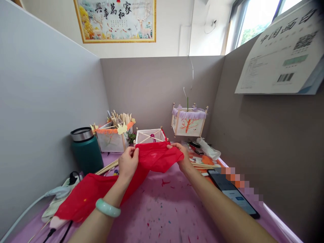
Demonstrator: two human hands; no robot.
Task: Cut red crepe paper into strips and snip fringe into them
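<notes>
Red cloth (154, 156) stretches between my two hands along the front of a small white box frame (151, 136) with wooden sticks. At the cloth's left edge, my left hand (128, 161) pinches it between thumb and fingers. On the other side my right hand (180, 154) grips the cloth near the frame's right corner. The rest of the cloth trails down to the left, under my left forearm and over a power strip. Part of the frame's front is hidden behind the cloth.
A teal bottle (87, 150) and a stick-filled box (112, 136) stand at the left. At the back right hangs a lantern (189, 123) with purple trim. A phone (233, 192) lies at the right. Cables (32, 206) run at the lower left. Partitions surround the purple tabletop (174, 209).
</notes>
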